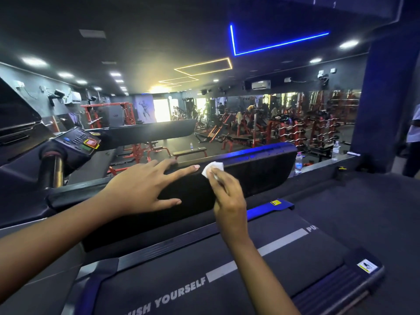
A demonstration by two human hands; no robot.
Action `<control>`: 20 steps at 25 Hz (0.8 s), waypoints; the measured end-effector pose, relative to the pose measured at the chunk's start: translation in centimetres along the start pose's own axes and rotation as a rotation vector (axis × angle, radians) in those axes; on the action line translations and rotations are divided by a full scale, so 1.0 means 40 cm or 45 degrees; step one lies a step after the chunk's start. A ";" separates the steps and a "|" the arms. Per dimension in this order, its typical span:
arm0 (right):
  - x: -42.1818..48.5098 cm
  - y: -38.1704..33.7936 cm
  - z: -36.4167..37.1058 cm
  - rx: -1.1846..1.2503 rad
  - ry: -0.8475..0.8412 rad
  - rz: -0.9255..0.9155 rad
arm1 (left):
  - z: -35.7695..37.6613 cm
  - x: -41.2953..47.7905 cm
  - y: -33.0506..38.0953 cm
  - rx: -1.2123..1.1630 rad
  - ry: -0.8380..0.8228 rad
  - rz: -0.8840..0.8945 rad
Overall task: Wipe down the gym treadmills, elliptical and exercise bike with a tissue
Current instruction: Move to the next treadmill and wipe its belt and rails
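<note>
The person is wiping down a treadmill cover (261, 169), the black hood standing just above the belt (204, 269). The right hand (227, 196) is pinching a white tissue (212, 168) and pressing it against the cover's top edge, near its middle. The left hand (138, 189) is resting flat on the cover just beside the tissue, fingers spread, gripping nothing. The next move is likely calling for a firm sweep along the cover's edge, away from the left hand, towards its far end.

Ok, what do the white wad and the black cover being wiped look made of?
The wad looks like thin paper tissue: white, matte, softly crumpled. The cover looks like moulded hard plastic, black, semi-gloss; a blue glint runs along its top edge, though painted metal is possible.
</note>
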State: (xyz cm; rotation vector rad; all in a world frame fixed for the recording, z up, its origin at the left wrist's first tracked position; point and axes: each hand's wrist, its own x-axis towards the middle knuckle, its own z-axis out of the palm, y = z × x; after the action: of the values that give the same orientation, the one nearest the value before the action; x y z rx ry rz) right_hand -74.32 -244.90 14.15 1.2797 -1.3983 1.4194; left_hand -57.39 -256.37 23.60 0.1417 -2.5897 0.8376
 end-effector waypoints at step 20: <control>-0.035 0.023 0.025 -0.053 0.183 0.059 | -0.012 0.002 0.006 0.023 -0.014 -0.023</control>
State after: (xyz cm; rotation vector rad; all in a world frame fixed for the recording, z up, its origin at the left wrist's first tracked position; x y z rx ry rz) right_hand -74.74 -245.80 12.47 1.1035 -1.3607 1.4755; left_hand -57.33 -255.90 23.85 0.1753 -2.5876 0.8565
